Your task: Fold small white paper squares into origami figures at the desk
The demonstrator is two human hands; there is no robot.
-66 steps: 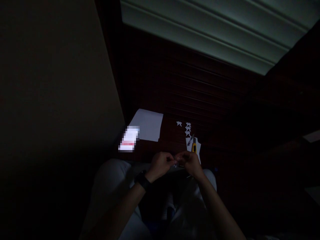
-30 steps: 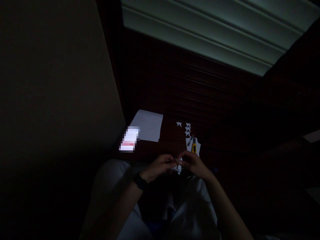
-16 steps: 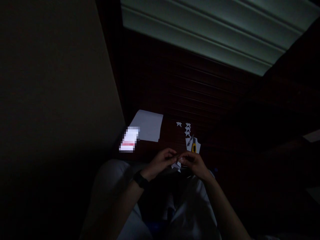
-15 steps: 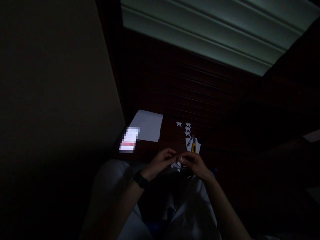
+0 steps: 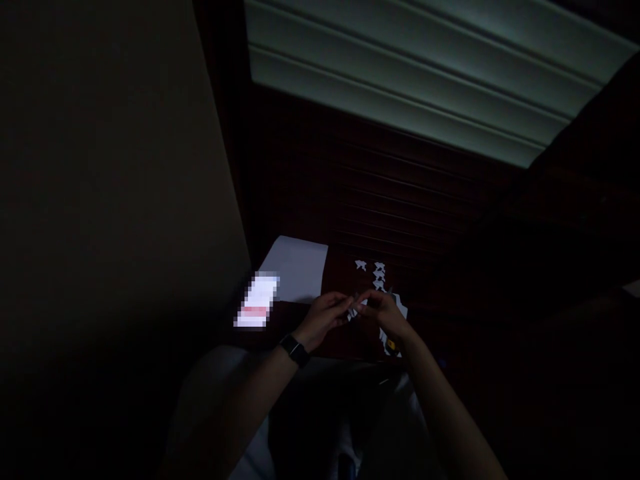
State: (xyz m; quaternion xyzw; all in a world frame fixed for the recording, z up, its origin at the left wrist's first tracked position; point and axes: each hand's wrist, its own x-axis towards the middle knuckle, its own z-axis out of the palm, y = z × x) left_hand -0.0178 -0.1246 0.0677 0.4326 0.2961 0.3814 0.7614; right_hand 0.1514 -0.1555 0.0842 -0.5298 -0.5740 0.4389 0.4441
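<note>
Fingertips of my left hand (image 5: pixel 324 319) and my right hand (image 5: pixel 386 312) pinch a small folded piece of white paper (image 5: pixel 352 311) between them, just above the dark table. Part of the piece is hidden by the fingers. A dark watch sits on my left wrist. Beyond my hands lie several small cut or folded white paper shapes, one single shape (image 5: pixel 361 265) to the left and a short column of paper shapes (image 5: pixel 379 274) to its right. Partly covered by my right hand and forearm, a yellow-handled cutter (image 5: pixel 393 346) rests beside white paper (image 5: pixel 401 306).
A larger white paper sheet (image 5: pixel 300 267) lies at the table's left. Next to it glows a bright pixelated rectangle (image 5: pixel 257 300). A wall (image 5: pixel 125 167) rises on the left, and pale slats (image 5: pixel 400 80) show at the top. The room is very dark.
My hands, with the paper piece, have moved up and forward, away from my lap and over the table. My right hand now covers more of the cutter. The view has tilted slightly upward.
</note>
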